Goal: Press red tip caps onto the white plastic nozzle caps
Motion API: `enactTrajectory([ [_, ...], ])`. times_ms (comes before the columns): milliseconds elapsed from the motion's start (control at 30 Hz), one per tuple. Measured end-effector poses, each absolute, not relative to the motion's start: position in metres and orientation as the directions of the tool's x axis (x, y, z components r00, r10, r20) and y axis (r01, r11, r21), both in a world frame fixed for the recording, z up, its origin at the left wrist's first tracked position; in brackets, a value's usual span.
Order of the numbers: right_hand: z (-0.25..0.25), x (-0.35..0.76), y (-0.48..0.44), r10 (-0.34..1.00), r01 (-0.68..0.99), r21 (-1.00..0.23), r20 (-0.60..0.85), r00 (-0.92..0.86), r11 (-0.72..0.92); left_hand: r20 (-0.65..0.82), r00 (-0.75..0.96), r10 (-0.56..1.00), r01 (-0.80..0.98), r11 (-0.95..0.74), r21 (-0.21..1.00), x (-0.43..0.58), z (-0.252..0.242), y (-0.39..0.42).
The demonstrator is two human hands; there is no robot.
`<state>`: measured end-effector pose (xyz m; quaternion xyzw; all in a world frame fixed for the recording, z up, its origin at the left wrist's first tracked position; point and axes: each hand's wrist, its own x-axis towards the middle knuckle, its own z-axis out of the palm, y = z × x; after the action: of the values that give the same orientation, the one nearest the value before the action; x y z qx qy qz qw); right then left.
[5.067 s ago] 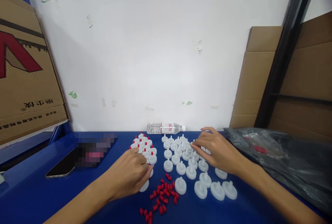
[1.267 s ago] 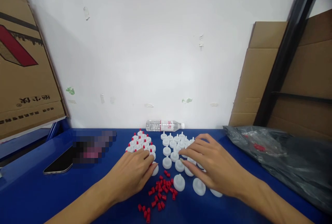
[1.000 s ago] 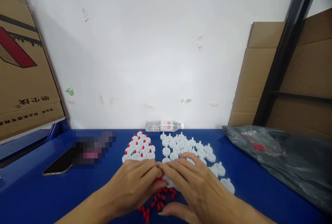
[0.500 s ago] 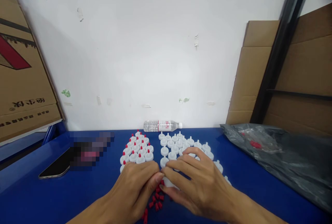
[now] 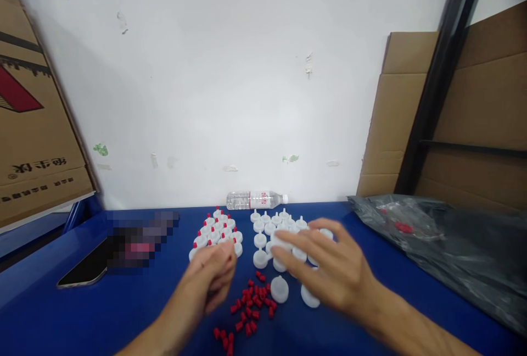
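My left hand [image 5: 214, 276] is curled closed beside the front of a group of white caps with red tips [image 5: 213, 235]. What it grips, if anything, is hidden behind the fingers. My right hand [image 5: 329, 262], slightly blurred, has its fingers spread over a group of white caps with bare nozzles [image 5: 260, 240]; it covers some of them. Two more white caps, one a tilted cap [image 5: 280, 290] and one a cap near my right wrist [image 5: 309, 295], lie nearer to me. Between my hands, many small red tips [image 5: 256, 296] are scattered on the blue table [image 5: 144, 312].
A clear water bottle [image 5: 257, 200] lies on its side against the wall. At the left lies a phone [image 5: 84, 265], partly pixelated. A dark plastic bag [image 5: 444, 257] with a small clear bag of red pieces covers the right side. Cardboard boxes [image 5: 37, 142] flank the table.
My hands have separated from around a white cap. The left has drawn left and turned, near the red-tipped caps; the right has moved slightly right, uncovering red tips and white caps.
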<state>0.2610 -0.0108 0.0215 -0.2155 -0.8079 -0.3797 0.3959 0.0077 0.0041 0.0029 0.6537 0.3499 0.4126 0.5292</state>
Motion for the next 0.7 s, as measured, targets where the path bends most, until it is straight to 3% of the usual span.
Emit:
enactTrajectory([
  [100,0.028,0.286,0.005,0.198,0.77,0.364,0.827,-0.526,0.524,0.305,0.321,0.896,0.028,-0.331,0.943,-0.002,0.01,0.014],
  [167,0.03,0.296,0.013,0.282,0.804,0.298,0.827,-0.487,0.515,0.384,0.346,0.856,0.184,-0.463,0.867,-0.002,0.012,0.012],
  [233,0.03,0.298,0.017,0.336,0.804,0.231,0.82,-0.464,0.548,0.36,0.44,0.823,0.399,-0.538,0.743,0.003,0.01,0.004],
  [300,0.027,0.295,0.018,0.395,0.79,0.157,0.798,-0.455,0.592,0.327,0.535,0.779,0.506,-0.606,0.614,0.009,0.005,-0.004],
  [467,0.022,0.29,0.017,0.511,0.757,0.033,0.719,-0.472,0.653,0.376,0.634,0.676,0.527,-0.733,0.429,0.014,-0.008,-0.003],
  [700,0.027,0.292,0.013,0.554,0.69,0.067,0.543,-0.632,0.721,0.357,0.697,0.621,0.547,-0.784,0.295,0.009,-0.016,0.01],
])
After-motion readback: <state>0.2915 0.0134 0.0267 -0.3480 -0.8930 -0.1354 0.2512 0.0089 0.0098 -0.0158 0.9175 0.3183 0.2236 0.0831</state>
